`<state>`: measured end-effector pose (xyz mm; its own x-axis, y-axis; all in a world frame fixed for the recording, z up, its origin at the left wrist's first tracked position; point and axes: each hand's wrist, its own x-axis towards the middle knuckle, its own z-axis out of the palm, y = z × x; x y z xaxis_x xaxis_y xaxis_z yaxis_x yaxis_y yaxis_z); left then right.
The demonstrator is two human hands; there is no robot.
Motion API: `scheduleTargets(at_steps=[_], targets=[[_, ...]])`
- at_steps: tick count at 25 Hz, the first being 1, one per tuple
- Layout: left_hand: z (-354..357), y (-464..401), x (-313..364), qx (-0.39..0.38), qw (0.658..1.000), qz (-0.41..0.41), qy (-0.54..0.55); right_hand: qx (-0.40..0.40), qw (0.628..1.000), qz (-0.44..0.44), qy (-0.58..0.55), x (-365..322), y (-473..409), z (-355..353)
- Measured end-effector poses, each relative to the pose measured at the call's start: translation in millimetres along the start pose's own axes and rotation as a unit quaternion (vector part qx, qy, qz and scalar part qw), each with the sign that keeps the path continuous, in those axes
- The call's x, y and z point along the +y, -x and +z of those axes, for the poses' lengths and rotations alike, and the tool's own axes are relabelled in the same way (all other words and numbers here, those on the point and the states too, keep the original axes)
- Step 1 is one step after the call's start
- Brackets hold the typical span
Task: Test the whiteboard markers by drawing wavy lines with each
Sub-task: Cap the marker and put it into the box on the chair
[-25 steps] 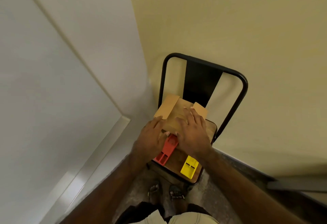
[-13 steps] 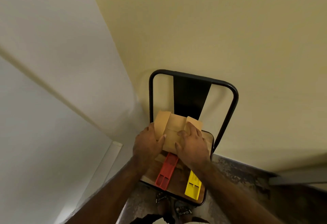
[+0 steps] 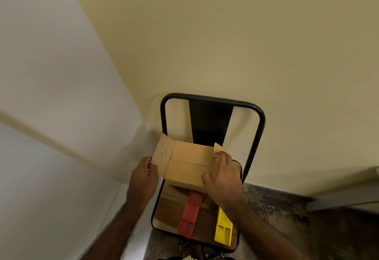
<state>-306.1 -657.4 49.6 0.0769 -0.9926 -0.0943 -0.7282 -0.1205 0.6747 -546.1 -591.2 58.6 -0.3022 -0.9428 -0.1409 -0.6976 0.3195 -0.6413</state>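
Now, mid-frame, my left hand (image 3: 142,179) pinches the cardboard box (image 3: 187,166)'s left flap (image 3: 162,154); my right hand (image 3: 222,177) fingers curl over its right edge.

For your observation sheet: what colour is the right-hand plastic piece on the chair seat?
Yellow, clearest in the head view.

On the chair (image 3: 254,128) seat I count three items: a cardboard box (image 3: 189,165) at the back, nearest the backrest, and two flat plastic pieces (image 3: 189,214) (image 3: 223,229) side by side in front of it. The left piece's far end runs under the box. The chair backs against the wall (image 3: 225,34). My left hand (image 3: 141,179) sits at the box's left flap, my right hand (image 3: 221,177) on its right side.
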Motion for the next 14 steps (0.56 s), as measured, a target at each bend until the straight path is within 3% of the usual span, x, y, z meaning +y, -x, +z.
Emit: scheduleTargets(at_steps=[7, 10, 12, 14], targets=[[3.9, -22.1, -19.3, 0.026, 0.998, 0.016, -0.05, 0.068, 0.974, 0.119, -0.18, 42.8, 7.5, -31.1], [9.3, -26.1, -26.6, 0.019, 0.994, 0.026, -0.106, 0.065, 0.967, 0.173, -0.177, 66.8, 6.7, -29.8], [13.1, -27.1, -27.3, 0.025, 0.982, 0.079, -0.172, 0.044, 0.966, 0.199, -0.158, 72.7, 5.3, -25.2], [15.9, -26.4, -14.2, 0.043, 0.962, 0.156, -0.22, 0.073, 0.988, 0.131, -0.036, 70.0, 3.2, -24.5]])
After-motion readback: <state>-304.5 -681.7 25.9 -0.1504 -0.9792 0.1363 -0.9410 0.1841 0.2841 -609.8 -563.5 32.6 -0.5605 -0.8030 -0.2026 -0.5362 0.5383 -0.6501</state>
